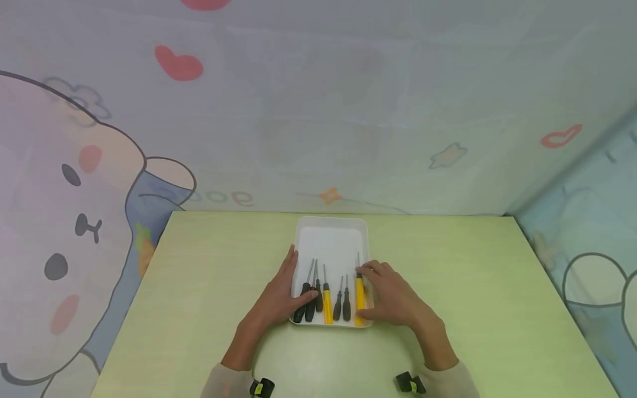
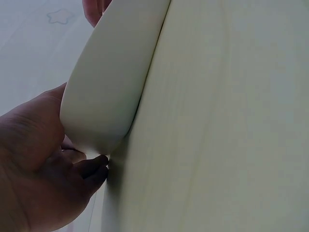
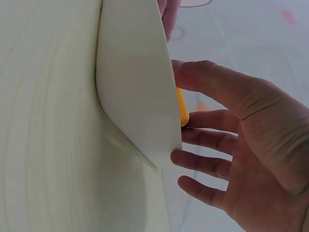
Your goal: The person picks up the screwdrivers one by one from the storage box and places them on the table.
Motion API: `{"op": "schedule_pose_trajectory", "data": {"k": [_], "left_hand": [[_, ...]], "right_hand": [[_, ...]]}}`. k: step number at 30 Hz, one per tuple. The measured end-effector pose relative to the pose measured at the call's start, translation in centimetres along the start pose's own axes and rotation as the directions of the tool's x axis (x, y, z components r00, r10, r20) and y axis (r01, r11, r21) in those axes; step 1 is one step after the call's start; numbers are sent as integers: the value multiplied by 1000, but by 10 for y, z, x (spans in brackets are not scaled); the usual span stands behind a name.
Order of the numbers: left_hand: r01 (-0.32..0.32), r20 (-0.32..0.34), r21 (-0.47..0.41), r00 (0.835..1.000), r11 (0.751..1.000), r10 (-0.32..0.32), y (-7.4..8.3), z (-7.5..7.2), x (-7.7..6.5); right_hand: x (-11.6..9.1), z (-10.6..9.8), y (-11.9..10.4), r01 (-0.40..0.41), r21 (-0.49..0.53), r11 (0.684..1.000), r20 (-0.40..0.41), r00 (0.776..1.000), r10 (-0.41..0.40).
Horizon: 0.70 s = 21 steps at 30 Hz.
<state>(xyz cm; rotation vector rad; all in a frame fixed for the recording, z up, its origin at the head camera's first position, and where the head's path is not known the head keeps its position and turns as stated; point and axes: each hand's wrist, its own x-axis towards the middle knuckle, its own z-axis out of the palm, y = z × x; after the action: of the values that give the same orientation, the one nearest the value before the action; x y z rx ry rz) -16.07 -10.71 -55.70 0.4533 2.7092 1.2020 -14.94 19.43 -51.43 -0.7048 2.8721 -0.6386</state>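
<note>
In the head view, a shallow white tray (image 1: 332,237) holds several screwdrivers side by side, tips pointing away from me. My left hand (image 1: 278,298) lies along its left side with fingers fairly straight; the thumb reaches over the rim above the black-handled screwdrivers (image 1: 300,309), partly covering them. At the right side, my right hand (image 1: 393,298) spans a yellow-handled screwdriver (image 1: 360,290), its index finger near the handle's top and its thumb near the butt. That yellow handle (image 3: 182,108) shows between thumb and fingers in the right wrist view. The left wrist view shows fingers beside the tray's corner.
Another yellow-handled screwdriver (image 1: 327,307) and two small dark ones (image 1: 346,309) lie mid-tray. The pale green table (image 1: 224,249) extends around the tray. A printed curtain (image 1: 323,110) hangs behind its far edge.
</note>
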Motion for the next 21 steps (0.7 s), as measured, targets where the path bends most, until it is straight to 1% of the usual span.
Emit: {"op": "schedule_pose_trajectory", "data": {"k": [11, 18, 21], "left_hand": [[23, 2, 27, 1000, 999, -23, -2, 2, 1], [31, -9, 8, 999, 999, -31, -4, 2, 2], [29, -4, 17, 1000, 999, -29, -4, 2, 2]], "right_hand": [[-7, -10, 1, 34, 41, 999, -49, 998, -32], [-10, -17, -2, 74, 100, 992, -69, 995, -67], [-10, -19, -3, 86, 94, 992, -76, 994, -79]]}}
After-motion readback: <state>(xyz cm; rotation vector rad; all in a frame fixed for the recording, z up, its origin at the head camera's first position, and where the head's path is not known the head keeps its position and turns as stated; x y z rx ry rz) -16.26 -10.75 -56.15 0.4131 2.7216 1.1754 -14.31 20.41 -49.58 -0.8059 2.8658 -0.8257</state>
